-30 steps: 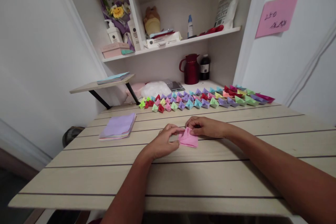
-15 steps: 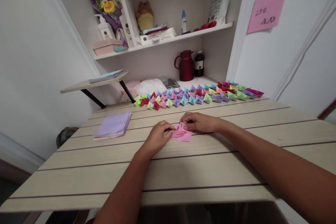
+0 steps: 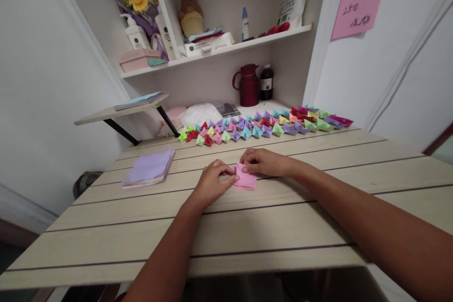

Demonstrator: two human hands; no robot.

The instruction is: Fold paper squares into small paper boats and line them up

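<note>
A partly folded pink paper (image 3: 245, 180) lies on the light wooden table (image 3: 247, 226) near its middle. My left hand (image 3: 211, 182) pinches the paper's left corner with curled fingers. My right hand (image 3: 264, 162) presses and pinches its upper edge from the right. Both hands rest on the tabletop. A stack of coloured paper sheets (image 3: 149, 173), lilac on top, lies to the left of my hands.
Rows of several small folded paper boats (image 3: 262, 127) in many colours line the table's far edge. Behind them stand a red jug (image 3: 248, 85) and a dark bottle (image 3: 266, 82). A shelf (image 3: 219, 49) above holds bottles, boxes and a plush toy. A pink note (image 3: 358, 8) hangs on the right wall.
The view has tilted and shifted slightly, so everything sits a little higher and to the left. My fingers have folded the pink paper into a smaller, tighter shape.
</note>
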